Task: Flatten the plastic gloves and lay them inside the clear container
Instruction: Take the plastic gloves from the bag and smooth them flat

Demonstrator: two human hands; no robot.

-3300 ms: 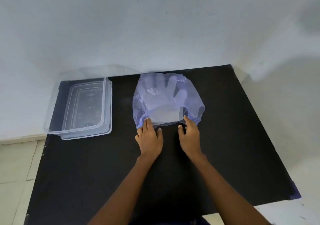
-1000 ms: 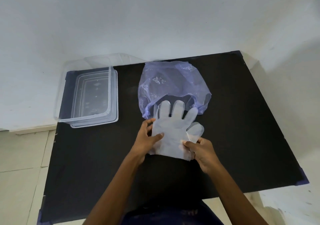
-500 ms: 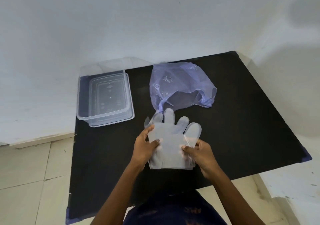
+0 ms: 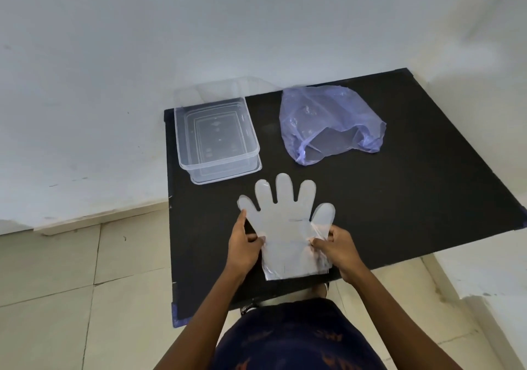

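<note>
Thin clear plastic is the trouble here: the gloves [image 4: 286, 221] are limp and light, so the step in hand, spreading them flat, goes best with an even outward pull from both sides at once. They lie on the black tabletop [image 4: 413, 198], fingers pointing away from the person, near the front edge, with the cuff end looking like more than 1 layer. The left hand [image 4: 243, 245] is closed on the left edge of the palm area, and the right hand [image 4: 335, 248] pinches the right edge just below the thumb, where the film is wrinkled. I judge that wrinkle should be drawn out first. The clear container [image 4: 216, 138] stands open and apparently empty, up and to the left, near the blue bag [image 4: 328, 121].
</note>
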